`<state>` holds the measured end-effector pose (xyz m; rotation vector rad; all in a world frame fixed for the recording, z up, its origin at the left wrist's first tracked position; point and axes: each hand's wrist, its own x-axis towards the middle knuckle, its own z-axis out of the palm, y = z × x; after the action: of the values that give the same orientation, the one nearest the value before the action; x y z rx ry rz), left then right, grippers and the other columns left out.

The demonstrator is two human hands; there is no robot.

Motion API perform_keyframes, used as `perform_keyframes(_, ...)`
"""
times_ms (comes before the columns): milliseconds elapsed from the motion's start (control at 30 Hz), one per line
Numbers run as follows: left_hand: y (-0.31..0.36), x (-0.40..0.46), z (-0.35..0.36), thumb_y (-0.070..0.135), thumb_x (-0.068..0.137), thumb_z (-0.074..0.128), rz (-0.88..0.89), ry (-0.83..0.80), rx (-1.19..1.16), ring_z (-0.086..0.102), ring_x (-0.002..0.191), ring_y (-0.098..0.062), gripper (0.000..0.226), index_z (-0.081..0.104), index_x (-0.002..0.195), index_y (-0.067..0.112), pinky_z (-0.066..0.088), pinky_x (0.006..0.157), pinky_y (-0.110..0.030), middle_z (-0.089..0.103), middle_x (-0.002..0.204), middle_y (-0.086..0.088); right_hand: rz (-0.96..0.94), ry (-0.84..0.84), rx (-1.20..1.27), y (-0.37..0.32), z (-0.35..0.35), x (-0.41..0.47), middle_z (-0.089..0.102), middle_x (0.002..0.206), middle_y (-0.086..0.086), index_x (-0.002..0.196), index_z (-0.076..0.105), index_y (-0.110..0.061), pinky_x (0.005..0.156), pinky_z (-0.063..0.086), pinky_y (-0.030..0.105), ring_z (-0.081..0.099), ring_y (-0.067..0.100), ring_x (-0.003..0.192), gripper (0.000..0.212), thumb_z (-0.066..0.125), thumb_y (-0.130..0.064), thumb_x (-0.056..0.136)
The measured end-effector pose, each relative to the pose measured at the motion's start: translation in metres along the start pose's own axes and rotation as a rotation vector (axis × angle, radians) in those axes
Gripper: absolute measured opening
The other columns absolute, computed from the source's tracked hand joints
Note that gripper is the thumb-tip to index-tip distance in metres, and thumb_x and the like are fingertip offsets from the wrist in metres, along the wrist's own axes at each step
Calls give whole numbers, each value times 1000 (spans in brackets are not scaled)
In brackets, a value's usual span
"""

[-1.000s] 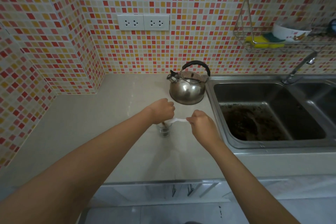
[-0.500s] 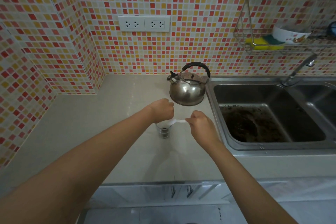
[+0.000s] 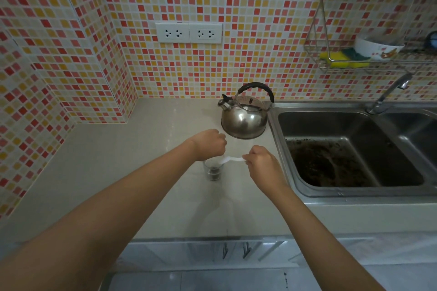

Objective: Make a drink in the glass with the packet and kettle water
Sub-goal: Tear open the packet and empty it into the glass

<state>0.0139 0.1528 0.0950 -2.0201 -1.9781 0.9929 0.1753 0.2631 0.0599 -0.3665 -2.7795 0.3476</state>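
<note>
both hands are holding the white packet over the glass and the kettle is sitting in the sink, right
Not quite: the kettle sits on the counter left of the sink, as the head view shows. Both hands do hold the white packet over the glass.

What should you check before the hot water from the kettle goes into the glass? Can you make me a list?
1. Glass stands upright on the countertop: ok.
2. Powder is in the glass: ok, something dark lies at the bottom.
3. Packet is empty: cannot tell, it is stretched flat between both hands over the glass.
4. Hands are free to lift the kettle: not ok, the left hand and the right hand each pinch an end of the packet.
5. Kettle is close by: ok, it sits behind the glass, beside the sink.
6. Kettle has water in it: cannot tell.
</note>
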Motion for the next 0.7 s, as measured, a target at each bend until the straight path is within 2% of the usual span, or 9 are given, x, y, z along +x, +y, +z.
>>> perform_keyframes(167,2,0,0,3,88,61,-19,-28,-29,64,84,-25,14,68,100,4,46,71,-31,69,95,-11,0,8,-1,1,2,-1,65,82,16,100,72,-1,61,56,36,61,29,70,19,65,0,82)
perform_keyframes(300,3,-2,2,2,87,61,-19,14,-39,59,87,-25,14,68,100,5,40,68,-32,66,96,-10,42,-25,-35,0,2,-2,67,86,13,101,72,-6,68,55,31,61,24,73,18,60,-5,87)
perform_keyframes(400,3,-4,4,1,87,60,-26,24,-41,59,90,-26,15,67,100,7,42,71,-32,66,98,-10,114,-72,-54,0,2,-5,66,81,10,91,74,-9,62,48,26,59,21,70,19,55,-7,88)
perform_keyframes(500,1,-7,5,2,87,62,-61,16,-54,60,91,-26,17,68,102,7,44,74,-32,66,100,-10,349,-112,97,4,5,-8,68,77,8,83,74,-10,58,45,25,61,21,67,16,58,-10,87)
perform_keyframes(600,0,-11,7,1,87,62,-106,29,-69,61,89,-25,19,68,104,7,47,76,-33,67,100,-11,666,-114,425,14,14,-11,71,75,8,81,75,-9,61,50,28,65,24,69,10,64,-10,82)
perform_keyframes(700,0,-13,10,0,87,60,-153,44,-105,61,88,-25,18,68,101,7,45,75,-32,67,97,-10,946,-109,692,25,24,-14,69,74,11,78,74,-5,63,47,30,62,25,67,5,71,-8,75)
